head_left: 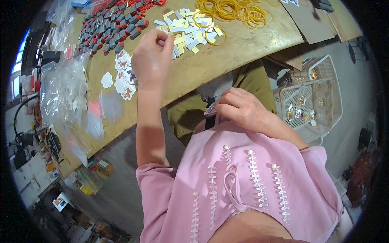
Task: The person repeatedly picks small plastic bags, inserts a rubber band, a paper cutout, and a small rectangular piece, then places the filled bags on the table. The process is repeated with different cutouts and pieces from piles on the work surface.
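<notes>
Left hand [152, 60] at slips [190, 29], right [243, 108] holding plastic [211, 109]

I'm in a soft pink blouse [184, 190], loose short sleeves [156, 178], my left hand [154, 58] and right hand [243, 107] bare! White leafy trims [212, 194] run down the front, most topped with pearly beads [226, 148]; there's a looped pink tie [231, 182], and olive trousers [182, 111] below!
</notes>
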